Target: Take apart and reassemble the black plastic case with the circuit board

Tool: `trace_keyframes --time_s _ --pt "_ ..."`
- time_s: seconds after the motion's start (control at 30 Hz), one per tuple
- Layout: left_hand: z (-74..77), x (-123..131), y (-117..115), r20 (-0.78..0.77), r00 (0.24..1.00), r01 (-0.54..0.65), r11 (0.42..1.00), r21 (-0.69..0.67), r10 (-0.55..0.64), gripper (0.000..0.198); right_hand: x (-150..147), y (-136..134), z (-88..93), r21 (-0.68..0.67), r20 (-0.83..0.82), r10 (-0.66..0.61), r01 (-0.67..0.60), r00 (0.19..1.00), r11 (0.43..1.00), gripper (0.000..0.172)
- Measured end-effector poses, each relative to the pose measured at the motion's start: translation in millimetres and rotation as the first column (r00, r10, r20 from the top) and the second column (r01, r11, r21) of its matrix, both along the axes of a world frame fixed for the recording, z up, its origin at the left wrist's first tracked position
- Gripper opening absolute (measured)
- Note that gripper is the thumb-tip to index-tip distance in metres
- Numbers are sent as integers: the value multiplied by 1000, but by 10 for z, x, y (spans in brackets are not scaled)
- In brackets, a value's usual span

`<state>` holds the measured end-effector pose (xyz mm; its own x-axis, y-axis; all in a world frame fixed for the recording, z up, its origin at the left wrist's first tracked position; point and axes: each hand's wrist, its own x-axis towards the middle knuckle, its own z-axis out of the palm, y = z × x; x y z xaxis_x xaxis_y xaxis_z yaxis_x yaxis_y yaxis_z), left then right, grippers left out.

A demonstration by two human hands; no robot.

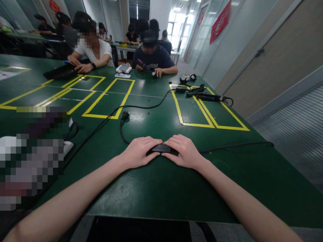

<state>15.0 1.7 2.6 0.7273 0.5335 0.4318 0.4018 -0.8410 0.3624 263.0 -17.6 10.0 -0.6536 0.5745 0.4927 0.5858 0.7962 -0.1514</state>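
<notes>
A small flat black device (161, 148) lies on the green table (156, 181) right in front of me. My left hand (140, 151) rests palm down on its left end, fingers curled over the top. My right hand (183, 151) covers its right end the same way, so only the middle of the device shows. A black cable (237, 146) runs from under my right hand toward the table's right edge. Another black cord with a plug (124, 115) loops just beyond my left hand.
Yellow tape rectangles (108, 97) mark the table top. Black tools and a power brick (204, 94) lie at the far right. Two people sit across the table with devices (123, 69) before them. A blurred patch hides things at my left (32, 151).
</notes>
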Motion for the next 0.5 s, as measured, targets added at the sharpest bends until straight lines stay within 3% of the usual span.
trace_keyframes --time_s 0.17,0.3,0.37,0.5 --pt "-16 17 -11 -7 1000 -5 1000 -8 5 27 15 8 5 -75 -4 14 -14 1000 997 30" --pt "-46 36 -2 9 999 -39 996 77 38 40 10 16 -1 -54 46 12 -10 999 999 29" --pt "-65 50 1 6 998 -61 994 91 60 36 2 20 2 -48 45 0 3 999 999 32" --pt "-79 59 -1 9 999 -34 995 97 33 26 4 6 39 -186 -14 -18 15 1000 982 34"
